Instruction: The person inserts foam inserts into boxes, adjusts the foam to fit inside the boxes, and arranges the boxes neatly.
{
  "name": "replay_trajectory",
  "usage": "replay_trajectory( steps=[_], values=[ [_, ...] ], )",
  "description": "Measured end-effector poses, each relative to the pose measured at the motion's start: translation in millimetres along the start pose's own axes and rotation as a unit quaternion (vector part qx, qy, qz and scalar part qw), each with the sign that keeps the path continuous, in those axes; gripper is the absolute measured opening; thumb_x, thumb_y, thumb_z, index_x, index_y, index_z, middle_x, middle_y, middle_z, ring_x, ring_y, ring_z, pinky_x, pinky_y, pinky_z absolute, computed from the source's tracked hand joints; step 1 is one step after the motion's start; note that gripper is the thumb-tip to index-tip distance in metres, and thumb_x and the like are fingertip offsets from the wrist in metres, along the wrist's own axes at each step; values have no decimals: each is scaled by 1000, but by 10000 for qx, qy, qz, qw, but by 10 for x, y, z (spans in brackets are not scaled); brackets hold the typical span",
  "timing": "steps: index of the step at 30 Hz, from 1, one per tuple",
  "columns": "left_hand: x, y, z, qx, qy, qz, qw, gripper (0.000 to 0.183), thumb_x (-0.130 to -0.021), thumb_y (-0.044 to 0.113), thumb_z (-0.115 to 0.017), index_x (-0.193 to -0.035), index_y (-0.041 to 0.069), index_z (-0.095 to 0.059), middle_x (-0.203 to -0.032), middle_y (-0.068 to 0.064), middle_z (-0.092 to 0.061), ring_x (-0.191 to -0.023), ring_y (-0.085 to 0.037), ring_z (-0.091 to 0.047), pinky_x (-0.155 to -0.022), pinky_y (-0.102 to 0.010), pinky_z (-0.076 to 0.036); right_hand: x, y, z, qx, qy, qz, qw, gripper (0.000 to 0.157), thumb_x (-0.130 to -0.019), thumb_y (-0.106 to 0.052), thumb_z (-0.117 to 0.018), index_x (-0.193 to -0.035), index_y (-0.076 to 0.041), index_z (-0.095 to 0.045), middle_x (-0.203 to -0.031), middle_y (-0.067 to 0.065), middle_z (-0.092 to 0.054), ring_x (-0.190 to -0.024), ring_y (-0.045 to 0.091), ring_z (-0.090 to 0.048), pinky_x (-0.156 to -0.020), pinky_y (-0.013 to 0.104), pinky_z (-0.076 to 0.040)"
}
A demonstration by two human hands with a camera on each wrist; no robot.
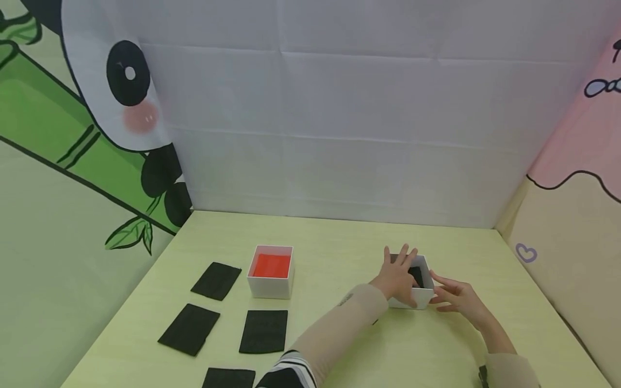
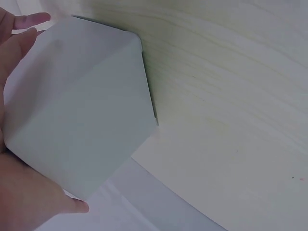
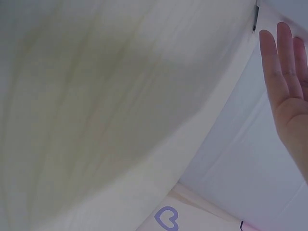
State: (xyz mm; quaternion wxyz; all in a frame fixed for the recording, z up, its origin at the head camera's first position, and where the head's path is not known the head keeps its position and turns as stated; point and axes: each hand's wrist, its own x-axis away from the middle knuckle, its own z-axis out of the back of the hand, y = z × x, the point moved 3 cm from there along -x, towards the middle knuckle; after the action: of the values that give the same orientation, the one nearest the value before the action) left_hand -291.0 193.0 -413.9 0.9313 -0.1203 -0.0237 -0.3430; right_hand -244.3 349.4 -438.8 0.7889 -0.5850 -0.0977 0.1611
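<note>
Toward the right of the table stands a white open-topped box (image 1: pixel 401 303) with a black cloth-like piece (image 1: pixel 415 276) inside. My left hand (image 1: pixel 395 277) lies over its left part, fingers spread and fairly straight at the rim, thumb against the near wall. In the left wrist view the box wall (image 2: pixel 82 110) fills the middle, with fingertips at its edges. Straight fingers of my right hand (image 1: pixel 458 299) touch the box's right side. The right wrist view catches that hand (image 3: pixel 291 91) at the edge, fingers extended and the box mostly out of sight.
A second white box (image 1: pixel 270 288) with a red piece (image 1: pixel 272 265) inside stands left of centre. Several flat black pieces (image 1: pixel 263 332) lie on the left of the table (image 1: pixel 335 242). A white sheet (image 1: pixel 339 97) hangs behind, with painted walls at both sides.
</note>
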Motion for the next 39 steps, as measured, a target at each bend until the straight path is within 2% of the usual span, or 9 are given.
replay_trajectory(
  steps=[5, 12, 18, 22, 28, 31, 35, 37, 39],
  values=[
    [-20, -5, -49, 127, 238, -82, 9996, 44, -70, 70, -52, -112, 54, -54, -149, 3, -3, -134, -22, 7, -100, -54, -10, 2, 8, -4, 8, 9, -18, 10000, 45, -94, -12, -44, -131, 7, -27, -99, -16, -62, -84, 26, -62, -69, 44, -49],
    [1, -43, -26, 588, 515, -254, 9966, 49, -72, 68, -53, -117, 47, -54, -147, 0, -13, -134, -23, 2, -100, -52, -12, 3, 1, -2, -170, -51, 161, 9997, 41, -95, -11, -44, -135, -7, -35, -102, -11, -62, -84, 23, -62, -68, 41, -50],
    [90, -88, 56, 988, 686, -478, 9916, 52, -76, 64, -52, -122, 39, -53, -142, 1, -26, -133, -22, -11, -100, -49, -18, 23, -9, -7, 90, 87, -132, 9998, 45, -94, -14, -45, -134, 2, -31, -102, -14, -60, -86, 25, -62, -69, 42, -49],
    [164, -150, 86, 1103, 1003, -597, 9870, 52, -79, 62, -49, -123, 35, -53, -139, 2, -33, -131, -22, -19, -99, -46, -22, 19, -38, -3, 216, 114, 63, 9997, 44, -94, -10, -45, -131, 9, -30, -106, -9, -61, -88, 20, -61, -68, 43, -49],
    [308, -285, 87, 1383, 1420, -631, 9781, 52, -81, 59, -50, -124, 31, -54, -134, 2, -41, -128, -21, -26, -98, -42, -26, -6, -74, 16, 381, 240, 263, 9986, 38, -94, -8, -46, -127, 9, -39, -102, -7, -63, -84, 12, -62, -66, 41, -50],
    [383, -338, 108, 1475, 1477, -623, 9760, 51, -81, 57, -51, -125, 30, -53, -133, 1, -42, -128, -20, -28, -97, -41, -27, -22, -81, 37, 542, 394, 223, 9975, 37, -92, -9, -48, -124, 10, -42, -103, 3, -64, -82, 10, -62, -65, 40, -50],
    [457, -380, 137, 1584, 1576, -656, 9725, 51, -82, 55, -52, -126, 28, -53, -131, 2, -44, -124, -16, -32, -95, -36, -30, -49, -103, 60, 791, 466, 216, 9955, 39, -91, -7, -51, -121, 15, -42, -105, 26, -58, -80, 10, -63, -64, 39, -50],
    [490, -395, 145, 1665, 1633, -677, 9701, 51, -82, 55, -53, -125, 28, -53, -129, 2, -45, -121, -13, -35, -93, -34, -31, -59, -119, 67, 885, 403, 292, 9948, 39, -90, -6, -52, -123, 13, -42, -104, 31, -56, -79, 11, -63, -64, 38, -50],
    [522, -408, 147, 1730, 1685, -715, 9678, 51, -82, 54, -53, -125, 27, -53, -128, 3, -46, -119, -11, -36, -91, -32, -33, -68, -133, 71, 913, 286, 431, 9945, 39, -90, -5, -52, -126, 8, -43, -102, 30, -57, -79, 13, -63, -63, 37, -51]
  ],
)
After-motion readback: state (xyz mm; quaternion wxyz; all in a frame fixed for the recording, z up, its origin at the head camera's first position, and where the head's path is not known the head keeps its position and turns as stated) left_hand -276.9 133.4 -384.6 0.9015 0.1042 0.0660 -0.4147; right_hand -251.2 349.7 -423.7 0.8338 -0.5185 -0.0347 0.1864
